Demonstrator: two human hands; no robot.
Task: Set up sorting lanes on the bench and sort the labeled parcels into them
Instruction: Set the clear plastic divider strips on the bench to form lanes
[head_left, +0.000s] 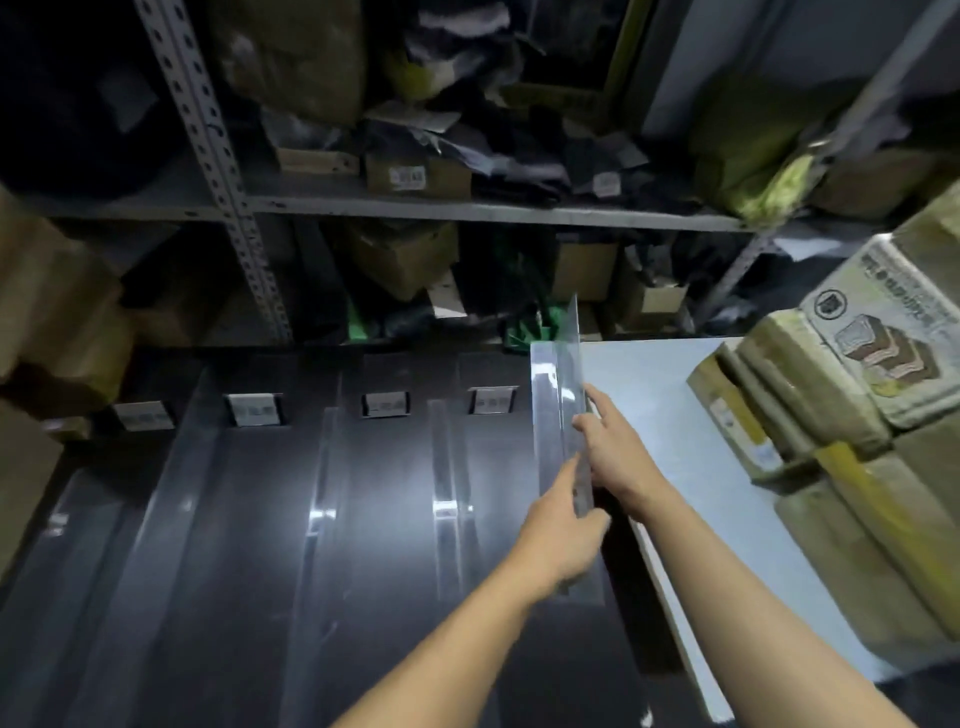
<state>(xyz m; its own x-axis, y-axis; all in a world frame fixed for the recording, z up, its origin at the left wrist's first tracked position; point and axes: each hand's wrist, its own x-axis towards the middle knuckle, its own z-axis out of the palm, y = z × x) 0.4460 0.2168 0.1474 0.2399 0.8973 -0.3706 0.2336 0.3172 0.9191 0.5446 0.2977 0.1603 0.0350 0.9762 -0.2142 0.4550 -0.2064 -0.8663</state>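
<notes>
- I see both hands on 1 clear acrylic divider panel (563, 415), a long, thin transparent sheet standing on edge at the right end of the dark bench surface (249, 545), right where that surface meets the pale grey tabletop (675, 415).
- The panel's long axis runs away from me toward the grey metal shelving rack (467, 208); its far end rises above the bench's back edge.
- My left hand (563, 540) is on the near stretch of the panel from its left side, fingers pressed along it and thumb apparently wrapped to the other face; I read that as a grip.
- My right hand (608, 447) sits further along, on the right face, fingers laid fairly straight against the sheet, steadying rather than clasping.
- 3 more clear divider strips (444, 467) already lie parallel to the left, each lane headed by a small white label card (491, 401).
- I judge the move ahead turns on keeping this panel parallel to those strips and upright; the left hand, being nearer to me, governs the near end.
- The brown taped cardboard parcels (831, 441) are stacked well to the right on the pale tabletop, none in a lane yet.
</notes>
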